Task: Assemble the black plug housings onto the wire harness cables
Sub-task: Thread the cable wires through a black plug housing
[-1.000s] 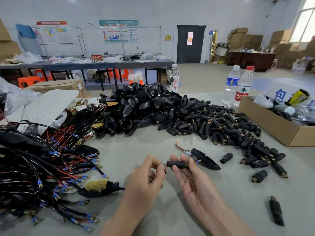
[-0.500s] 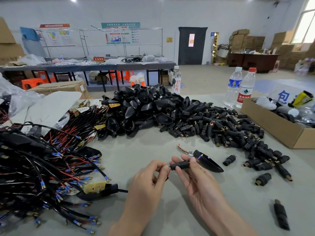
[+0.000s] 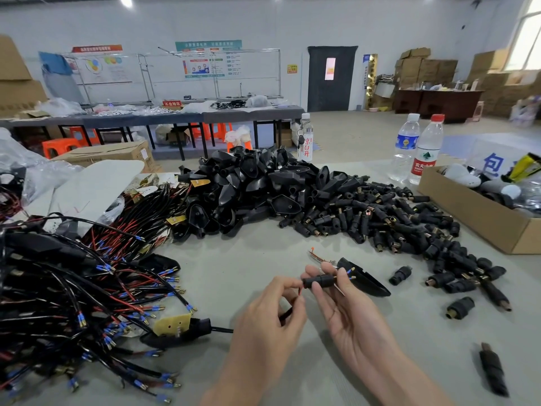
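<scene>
While your right hand (image 3: 348,315) holds one black plug housing (image 3: 320,281) between thumb and curled fingers (image 3: 316,288), near centre above the surface (image 3: 248,259), your left hand (image 3: 272,317) pinches its cable (image 3: 287,312) just left, fingertips narrow. Also listed: loose plug housings (image 3: 380,224), heap, far right; harness cables (image 3: 73,288), tangle, left; black shells (image 3: 257,183), pile, far centre; cardboard box (image 3: 483,224), right edge.
</scene>
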`<state>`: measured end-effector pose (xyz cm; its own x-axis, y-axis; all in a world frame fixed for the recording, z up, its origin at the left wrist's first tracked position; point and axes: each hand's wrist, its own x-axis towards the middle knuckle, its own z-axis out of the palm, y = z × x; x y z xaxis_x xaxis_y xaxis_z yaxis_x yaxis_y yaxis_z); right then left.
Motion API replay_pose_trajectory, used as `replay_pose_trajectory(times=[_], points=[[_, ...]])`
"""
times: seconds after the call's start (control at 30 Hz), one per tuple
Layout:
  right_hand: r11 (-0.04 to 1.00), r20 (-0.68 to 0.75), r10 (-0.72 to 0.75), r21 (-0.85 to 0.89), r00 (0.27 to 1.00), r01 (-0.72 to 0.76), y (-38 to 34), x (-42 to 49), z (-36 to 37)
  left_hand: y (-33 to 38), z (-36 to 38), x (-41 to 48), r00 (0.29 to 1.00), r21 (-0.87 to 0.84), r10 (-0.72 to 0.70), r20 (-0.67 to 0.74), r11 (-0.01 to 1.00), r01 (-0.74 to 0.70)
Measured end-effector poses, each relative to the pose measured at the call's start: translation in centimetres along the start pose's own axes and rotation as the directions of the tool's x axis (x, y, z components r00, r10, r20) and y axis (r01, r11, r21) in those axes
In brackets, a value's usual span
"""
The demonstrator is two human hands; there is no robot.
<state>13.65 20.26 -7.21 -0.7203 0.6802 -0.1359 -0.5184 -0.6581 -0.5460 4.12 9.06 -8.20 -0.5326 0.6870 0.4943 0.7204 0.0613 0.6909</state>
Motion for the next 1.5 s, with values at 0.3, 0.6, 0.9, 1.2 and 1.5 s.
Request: replay_pose_trajectory(times=[0.3,0.6,0.9,1.2,1.5], points=[[0.998,0.001,-0.008,-0.056,1.0,0.008,-0.5,-0.1,0.2,-0.6,-0.2,0.4,0.997,0.109,0.062,-0.043,0.992,-0.056],[0.891,-0.037,-0.182,-0.429,0.983,0.149,-0.8,-0.1,-0.5,-1.1,-0.5,0.5,0.993,0.126,0.111,-0.045,0.987,-0.105],[0.777,-0.043,-0.302,-0.589,0.952,0.22,-0.9,-0.1,-0.6,-2.0,-0.6,0.7,0.998,0.16,0.046,0.029,0.986,-0.05],[0.856,-0.092,-0.299,-0.465,0.95,0.224,-0.7,0.4,-1.0,-2.8,-0.8,1.1,0.997,0.013,0.054,0.064,0.998,-0.055],[0.866,-0.025,-0.193,-0.475,0.981,0.159,-1.0,0.9,-1.7,-3.2,-0.7,1.6,0.999,-0.012,0.001,0.051,1.0,0.0]])
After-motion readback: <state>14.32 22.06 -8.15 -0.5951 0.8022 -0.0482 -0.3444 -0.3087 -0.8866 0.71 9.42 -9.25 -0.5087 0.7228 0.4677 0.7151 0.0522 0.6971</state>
